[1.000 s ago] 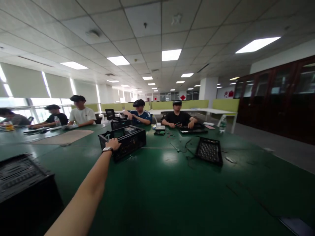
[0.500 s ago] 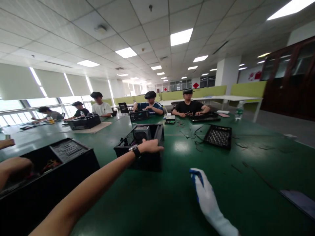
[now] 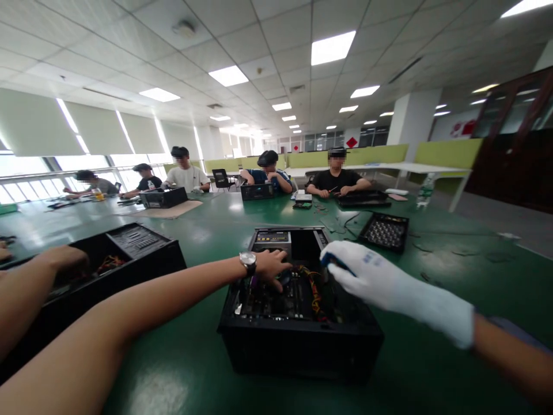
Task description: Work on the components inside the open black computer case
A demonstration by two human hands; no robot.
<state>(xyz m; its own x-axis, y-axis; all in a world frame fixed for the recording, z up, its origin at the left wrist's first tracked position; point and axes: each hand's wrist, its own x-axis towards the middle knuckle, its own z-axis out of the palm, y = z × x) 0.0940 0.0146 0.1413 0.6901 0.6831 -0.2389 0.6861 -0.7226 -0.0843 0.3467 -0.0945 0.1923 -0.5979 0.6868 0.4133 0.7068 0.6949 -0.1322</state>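
Observation:
A black computer case (image 3: pixel 302 351) lies open side up in front of me, with a power supply (image 3: pixel 272 237) at its back left and red and yellow cables (image 3: pixel 317 294) inside. My left hand (image 3: pixel 274 268), bare with a watch (image 3: pixel 247 262) on the wrist, reaches over the case's inside with its fingers apart. On my right hand (image 3: pixel 358 268) is a white glove with blue fingertips. It hovers at the case's right edge, fingers curled together; whatever may be between them is hidden.
Another open case (image 3: pixel 142 282) stands at the left, with another person's hand (image 3: pixel 64 262) in it. Beyond mine lie a black perforated panel (image 3: pixel 384 232) and loose cables. A bottle (image 3: pixel 425 190) stands at the back right. Several people sit across the table.
The case has come nearer and turned, so its open inside now faces me. My left hand has opened over it. My gloved right hand has moved up to its right edge.

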